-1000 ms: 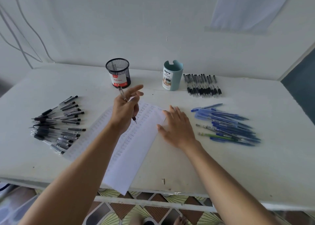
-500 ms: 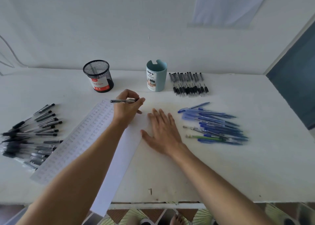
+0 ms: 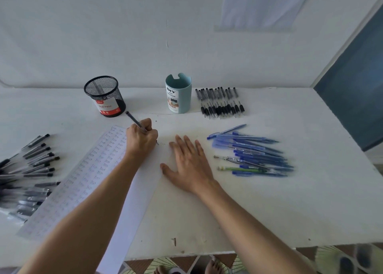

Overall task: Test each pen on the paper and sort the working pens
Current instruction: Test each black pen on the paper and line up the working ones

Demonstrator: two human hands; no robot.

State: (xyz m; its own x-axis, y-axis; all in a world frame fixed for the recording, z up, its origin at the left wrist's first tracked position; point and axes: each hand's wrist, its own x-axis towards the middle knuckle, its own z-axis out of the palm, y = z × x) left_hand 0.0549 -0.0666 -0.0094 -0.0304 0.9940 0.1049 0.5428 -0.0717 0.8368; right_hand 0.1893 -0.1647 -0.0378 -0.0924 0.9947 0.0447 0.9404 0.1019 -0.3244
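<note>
Our left hand [image 3: 142, 138] is curled round a dark pen [image 3: 134, 121] in a writing grip, while our right hand [image 3: 188, 163] lies flat and relaxed, palm down, holding nothing, with its thumb at the right edge of the paper [image 3: 143, 190]. That long sheet runs slantwise from the near left of the table [image 3: 269, 211] up towards the far middle. Its left part is filled with columns of small test marks, and its right strip is blank. The pen's tip sits at the far end of that blank strip, just right of our left knuckles. Whether it touches the sheet we cannot tell. What matters for the coming stroke is the pen's lie: its long axis slants from the tip back and away to the far left, so the rear end points at the black mesh cup [image 3: 104, 96], which stands just beyond it. We judge the test mark is in hand, and the left hand is plainly the nearer one for dropping the pen there. A heap of black pens [image 3: 31, 170] lies well to the left, and a heap of blue pens [image 3: 252, 155] lies near the right hand. Farther back stand a teal cup [image 3: 178, 93] and, just beside it, a neat row of dark pens [image 3: 220, 102] near the wall.
</note>
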